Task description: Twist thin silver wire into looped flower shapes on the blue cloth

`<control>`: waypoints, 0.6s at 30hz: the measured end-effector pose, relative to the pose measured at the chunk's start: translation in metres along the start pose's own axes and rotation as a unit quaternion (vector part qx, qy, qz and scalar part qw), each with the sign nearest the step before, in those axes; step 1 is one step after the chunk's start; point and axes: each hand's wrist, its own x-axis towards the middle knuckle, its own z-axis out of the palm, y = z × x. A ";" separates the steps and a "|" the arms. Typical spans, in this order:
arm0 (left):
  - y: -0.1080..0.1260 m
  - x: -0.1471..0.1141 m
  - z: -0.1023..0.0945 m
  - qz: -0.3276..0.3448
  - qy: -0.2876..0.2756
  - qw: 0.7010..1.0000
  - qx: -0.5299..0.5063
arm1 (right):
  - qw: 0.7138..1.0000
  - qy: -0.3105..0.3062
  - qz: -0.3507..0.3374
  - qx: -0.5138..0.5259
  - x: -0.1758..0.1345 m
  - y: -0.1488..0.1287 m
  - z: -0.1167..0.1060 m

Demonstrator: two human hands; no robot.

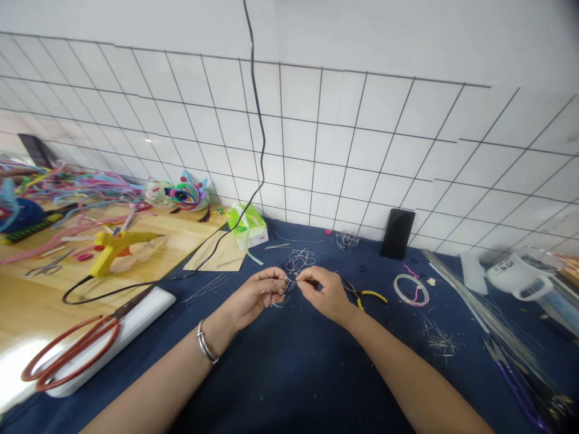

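My left hand (260, 293) is closed around a piece of bent thin wire (277, 305), its fingers curled and a bracelet on the wrist. My right hand (324, 292) pinches at the same wire, thumb and forefinger together, close to the left fingertips. Just beyond both hands lies a loose tangle of curled wire (302, 258); whether it joins the held piece I cannot tell. Pliers with yellow handles (373, 295) rest right of my right hand, partly hidden by it.
Red-handled scissors (72, 352) lie over a white power strip (154, 304) at left. A yellow glue gun (115, 247) sits on the wooden board. A phone (398, 234) leans against the wall. At right are a white tape ring (411, 290), straight wires (465, 295) and a mug (520, 274).
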 end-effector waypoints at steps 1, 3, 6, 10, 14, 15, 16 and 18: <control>0.000 0.000 0.000 0.002 0.002 1.000 0.007 | 1.000 -0.003 -0.002 -0.004 0.000 0.000 0.000; -0.001 0.001 -0.002 0.017 0.013 0.999 0.038 | 1.000 -0.008 -0.011 -0.010 0.000 0.001 0.000; -0.002 0.003 -0.005 0.076 0.052 0.986 0.141 | 1.000 -0.009 -0.020 -0.020 -0.001 0.006 0.002; -0.001 0.006 -0.010 0.170 0.112 0.917 0.343 | 1.000 -0.012 0.003 -0.022 -0.004 0.025 0.010; 0.002 0.007 -0.012 0.269 0.140 0.812 0.499 | 0.999 -0.008 0.052 -0.011 -0.009 0.047 0.023; 0.002 0.007 -0.012 0.286 0.137 0.791 0.523 | 0.998 -0.013 0.064 -0.001 -0.011 0.051 0.026; 0.002 0.007 -0.013 0.298 0.132 0.774 0.543 | 0.997 -0.015 0.079 0.011 -0.012 0.054 0.028; 0.003 0.007 -0.013 0.314 0.119 0.748 0.573 | 0.993 -0.021 0.107 0.035 -0.014 0.059 0.032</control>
